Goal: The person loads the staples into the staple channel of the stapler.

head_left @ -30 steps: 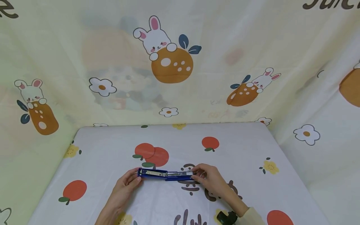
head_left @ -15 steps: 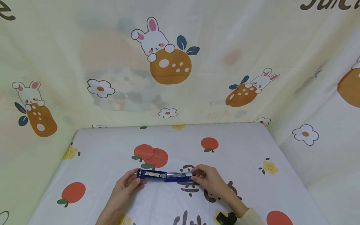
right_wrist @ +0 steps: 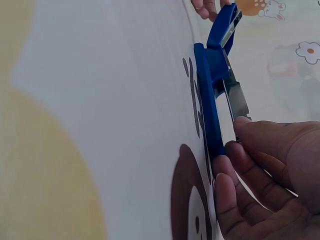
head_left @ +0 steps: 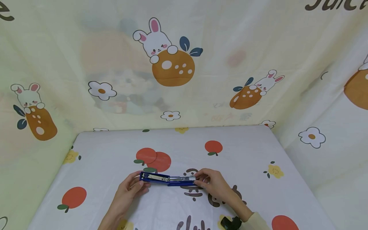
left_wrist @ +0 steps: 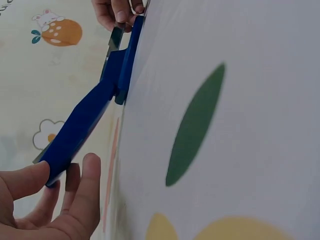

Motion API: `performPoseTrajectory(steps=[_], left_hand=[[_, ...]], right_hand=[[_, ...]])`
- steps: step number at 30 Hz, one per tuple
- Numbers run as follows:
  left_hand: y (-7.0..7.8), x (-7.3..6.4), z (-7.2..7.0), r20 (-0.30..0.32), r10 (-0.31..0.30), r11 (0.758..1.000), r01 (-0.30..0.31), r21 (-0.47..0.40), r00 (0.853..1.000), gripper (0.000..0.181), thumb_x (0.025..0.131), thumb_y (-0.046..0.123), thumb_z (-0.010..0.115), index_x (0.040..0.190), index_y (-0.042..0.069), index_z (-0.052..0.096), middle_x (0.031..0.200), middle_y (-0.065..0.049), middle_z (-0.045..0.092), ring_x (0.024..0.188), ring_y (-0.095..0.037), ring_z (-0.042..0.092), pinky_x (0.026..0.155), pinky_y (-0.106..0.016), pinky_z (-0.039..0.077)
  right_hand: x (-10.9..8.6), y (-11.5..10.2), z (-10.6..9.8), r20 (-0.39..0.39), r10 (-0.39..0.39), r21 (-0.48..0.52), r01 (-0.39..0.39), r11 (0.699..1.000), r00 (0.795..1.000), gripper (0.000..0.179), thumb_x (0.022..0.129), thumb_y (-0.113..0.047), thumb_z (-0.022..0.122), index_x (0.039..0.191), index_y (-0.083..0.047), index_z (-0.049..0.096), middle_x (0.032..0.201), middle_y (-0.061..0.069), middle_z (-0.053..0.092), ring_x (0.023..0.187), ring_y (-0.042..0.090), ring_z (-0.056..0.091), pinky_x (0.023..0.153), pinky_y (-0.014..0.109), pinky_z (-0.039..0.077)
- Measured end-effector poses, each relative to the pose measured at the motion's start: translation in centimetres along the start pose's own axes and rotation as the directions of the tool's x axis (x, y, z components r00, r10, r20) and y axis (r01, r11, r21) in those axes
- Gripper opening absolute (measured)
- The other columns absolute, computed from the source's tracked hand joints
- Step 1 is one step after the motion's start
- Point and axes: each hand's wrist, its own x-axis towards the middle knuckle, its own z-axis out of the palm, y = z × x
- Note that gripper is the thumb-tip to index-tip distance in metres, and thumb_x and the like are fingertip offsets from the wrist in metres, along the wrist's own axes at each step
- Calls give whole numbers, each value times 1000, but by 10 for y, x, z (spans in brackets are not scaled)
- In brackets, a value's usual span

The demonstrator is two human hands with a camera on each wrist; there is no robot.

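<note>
A blue stapler [head_left: 168, 180] lies spread wide over the table, its top arm swung out to the left and its metal staple channel [right_wrist: 236, 95] exposed on the right. My left hand [head_left: 127, 188] pinches the end of the top arm between thumb and fingers; in the left wrist view that arm [left_wrist: 82, 122] slopes up off the cloth. At the other end, my right hand [head_left: 214, 183] grips the front of the channel and base. The right wrist view shows the thumb on the metal channel and fingertips by the base [right_wrist: 210, 105], which rests on the cloth.
The table [head_left: 244, 153] wears a white cloth printed with fruit and flowers. A hanging curtain [head_left: 212, 95] with rabbit prints encloses the back and sides. Near the right sleeve [head_left: 256, 222] is a black device [head_left: 231, 223] at the wrist.
The head view has shifted slightly. Both hands keep their hold on the stapler, which stays spread wide in nearly the same place.
</note>
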Motion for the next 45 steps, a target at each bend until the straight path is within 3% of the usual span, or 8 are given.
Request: performPoseTrajectory(steps=[15, 23, 31, 45], left_hand=[[4, -2, 0, 46, 67, 998, -66, -20, 997, 51, 108, 5, 58, 157, 8, 45, 147, -24, 59, 112, -23, 76, 96, -36, 65], [5, -2, 4, 50, 67, 996, -64, -68, 996, 51, 105, 5, 62, 153, 12, 49, 143, -19, 62, 111, -23, 77, 96, -38, 66], [8, -4, 8, 64, 110, 993, -107, -46, 992, 52, 104, 5, 64, 153, 9, 48, 143, -21, 62, 109, -23, 77, 95, -38, 66], [13, -4, 13, 106, 109, 994, -107, -27, 988, 54, 106, 4, 62, 156, 7, 44, 153, -24, 55, 115, -27, 74, 99, -39, 65]], right_hand=[[2, 1, 3, 7, 23, 9, -23, 1000, 1000, 15, 94, -22, 82, 109, -20, 77, 91, -8, 72, 81, 4, 60, 73, 16, 56], [3, -2, 2, 13, 22, 10, -22, 1000, 1000, 16, 94, -22, 82, 109, -18, 77, 91, -7, 72, 82, 7, 61, 72, 16, 55], [3, 0, 2, 13, 12, 7, -12, 1000, 1000, 16, 94, -22, 82, 108, -17, 77, 91, -6, 72, 82, 8, 61, 72, 16, 55], [2, 4, -1, 20, -3, 3, 3, 1000, 1000, 13, 95, -23, 81, 107, -19, 77, 89, -8, 73, 80, 5, 62, 72, 17, 55]])
